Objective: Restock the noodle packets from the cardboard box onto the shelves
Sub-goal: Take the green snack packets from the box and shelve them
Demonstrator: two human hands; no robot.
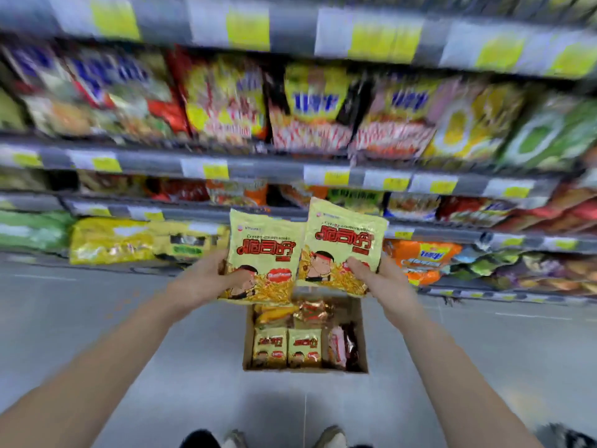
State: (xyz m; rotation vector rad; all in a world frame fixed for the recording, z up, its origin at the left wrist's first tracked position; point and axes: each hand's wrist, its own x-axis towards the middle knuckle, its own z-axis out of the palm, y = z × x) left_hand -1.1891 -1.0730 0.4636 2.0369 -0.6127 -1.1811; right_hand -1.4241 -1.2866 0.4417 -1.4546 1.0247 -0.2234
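- The person's shoes show at the bottom edge, on the grey floor on the near side of the cardboard box.
- The cardboard box stands open on the floor. Two boxed noodle packets, yellow, stand side by side against its near wall, with a pink-and-dark packet to their right. Gold wrappers lie toward its far wall.
- Over the box's far left corner, the left hand grips the left packet by its lower left edge. The thumb lies across the front and the fingers are hidden behind.
- Over the box's far right corner, the right hand grips the right packet by its lower right edge in the same way.
- Both held packets are yellow, upright and face the camera, with their inner edges meeting. The right one sits slightly higher and tilts.
- Beyond the box, the shelves rise in several tiers, blurred and crowded with coloured packets, with yellow price tags along their rails.
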